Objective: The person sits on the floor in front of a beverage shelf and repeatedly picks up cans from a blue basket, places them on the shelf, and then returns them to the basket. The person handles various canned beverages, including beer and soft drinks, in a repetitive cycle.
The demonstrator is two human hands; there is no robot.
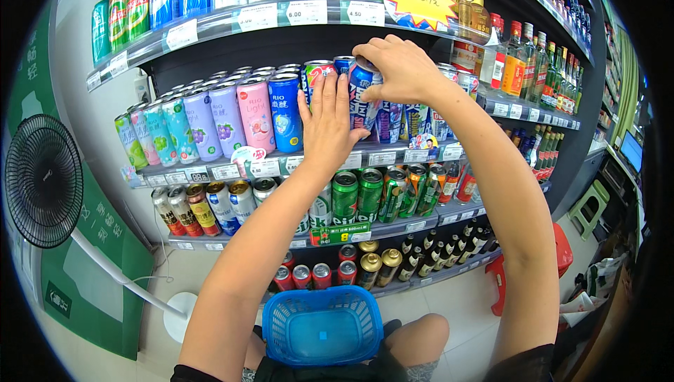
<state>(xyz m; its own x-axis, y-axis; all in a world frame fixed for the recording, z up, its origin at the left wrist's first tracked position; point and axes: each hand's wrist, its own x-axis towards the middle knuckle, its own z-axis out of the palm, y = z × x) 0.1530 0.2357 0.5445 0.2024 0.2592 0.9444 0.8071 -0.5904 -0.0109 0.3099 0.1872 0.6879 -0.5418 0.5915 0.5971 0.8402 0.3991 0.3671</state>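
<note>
My right hand (395, 71) curls over the top of a blue drink can (364, 92) on the middle shelf, its thumb and fingers around the can's upper end. Beside it, my left hand (329, 118) is held flat with fingers pointing up, in front of a green and pink can (316, 72); whether the fingertips touch it is hard to tell. A dark blue can (285, 113) and a pink can (256, 113) stand left of that hand. Purple-and-blue cans (388, 121) stand to the right, partly behind my right wrist. A blue plastic basket (322, 358) rests at my lap.
A black-headed fan (45, 182) on a white pole stands at the left. The upper shelf edge (221, 21) runs above my hands. Green beer cans (345, 197) line the shelf below. Glass bottles (515, 63) stand at the right, and a red stool (561, 250) on the floor.
</note>
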